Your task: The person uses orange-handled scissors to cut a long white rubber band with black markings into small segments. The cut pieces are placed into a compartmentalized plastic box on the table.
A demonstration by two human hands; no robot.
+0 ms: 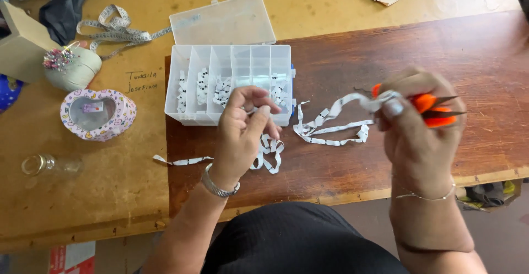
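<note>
Right hand (419,125) grips snips (435,111), apparently

White label tape (330,122) strips lie beside the clear compartment box (231,81).

**Count of things on the table**

Two hands: left hand (242,125) at centre, right hand (416,122) at right. One pair of orange snips (435,111). One clear compartment box (231,84) at upper centre, with one open lid (223,20). One heart-shaped tin (98,114), one pincushion (71,64) and one tape measure (115,29) at upper left. One small glass jar (47,165) at left. Cut ribbon pieces are too tangled to count.
</note>
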